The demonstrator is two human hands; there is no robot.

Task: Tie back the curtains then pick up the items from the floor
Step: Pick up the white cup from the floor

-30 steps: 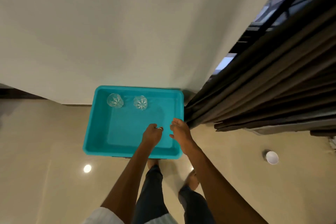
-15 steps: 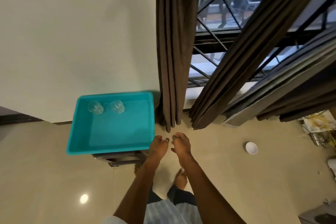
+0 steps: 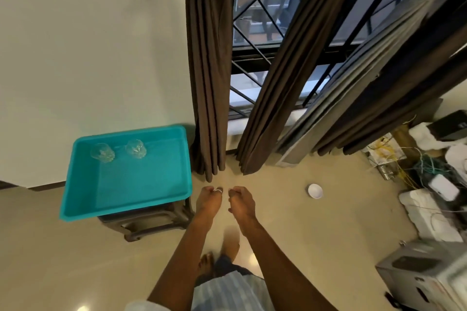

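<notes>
Our left hand (image 3: pixel 208 201) and our right hand (image 3: pixel 241 200) hang side by side at the lower middle of the frame, close together but not touching. The fingers of both are loosely curled and hold nothing, and a ring (image 3: pixel 218 191) sits on one finger of the left. Just above them a straight curtain (image 3: pixel 209 70) of brown cloth drops to the floor (image 3: pixel 75 260), and a slanted curtain (image 3: pixel 275 88) falls to its right, with a strip of barred window (image 3: pixel 252 33) between the two. More brown curtain folds (image 3: pixel 404 78) cross the upper right. We see a white bowl (image 3: pixel 315 191) on the floor right of the hands, apart from them. Left of centre a teal tub (image 3: pixel 126 199) rests on a dark stool (image 3: pixel 151 222), with two clear glasses (image 3: pixel 102 154) (image 3: pixel 136 149) standing at its upper end
</notes>
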